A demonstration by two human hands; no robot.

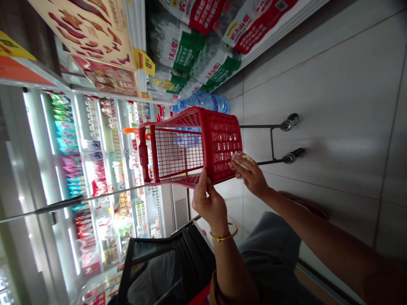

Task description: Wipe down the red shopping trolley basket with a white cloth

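The whole view is turned on its side, with the floor at the right. A red plastic shopping basket (pixel 190 144) stands on a black wheeled frame (pixel 271 144). My left hand (pixel 210 203), a gold bangle on its wrist, is closed on the basket's near rim with the thumb on top. My right hand (pixel 251 173) is closed on a whitish wad of cloth (pixel 241 159), which it presses against the basket's perforated wall. The basket looks empty inside.
Lit refrigerated shelves (pixel 95 169) of packaged goods fill the left. Shrink-wrapped packs of bottled water (pixel 203 59) and a large blue water jug (pixel 203 101) lie beyond the basket. A dark glass-topped case (pixel 152 271) is close by my left arm. Grey tiled floor (pixel 333 84) is at the right.
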